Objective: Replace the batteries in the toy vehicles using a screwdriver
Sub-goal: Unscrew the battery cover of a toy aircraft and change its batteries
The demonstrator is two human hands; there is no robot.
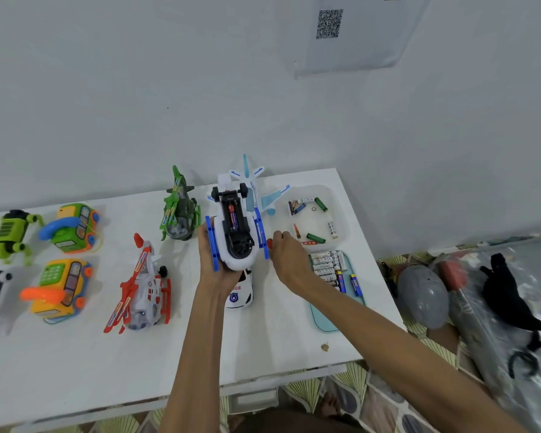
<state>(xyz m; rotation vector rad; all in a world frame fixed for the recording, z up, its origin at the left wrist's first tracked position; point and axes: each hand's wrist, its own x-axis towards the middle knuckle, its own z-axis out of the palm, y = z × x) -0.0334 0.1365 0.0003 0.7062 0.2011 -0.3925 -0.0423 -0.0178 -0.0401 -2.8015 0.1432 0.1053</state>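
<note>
My left fingers [205, 236] grip the upturned helicopter [242, 259], battery bay [234, 220] running near-to-far, just left of my right fingers [279, 237] pinching a red thing [269, 243].

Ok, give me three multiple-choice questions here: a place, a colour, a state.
1. Where is the police car? A: on the table, partly behind the held helicopter. B: in the teal tray. C: beside the green robot.
2. The held helicopter's skids are: A: red. B: blue. C: green.
3. Its battery compartment is: A: open. B: covered. C: taped.
Answers: 1 A, it peeks out below the left hand; 2 B, both skids are blue; 3 A, a battery shows inside.
</note>
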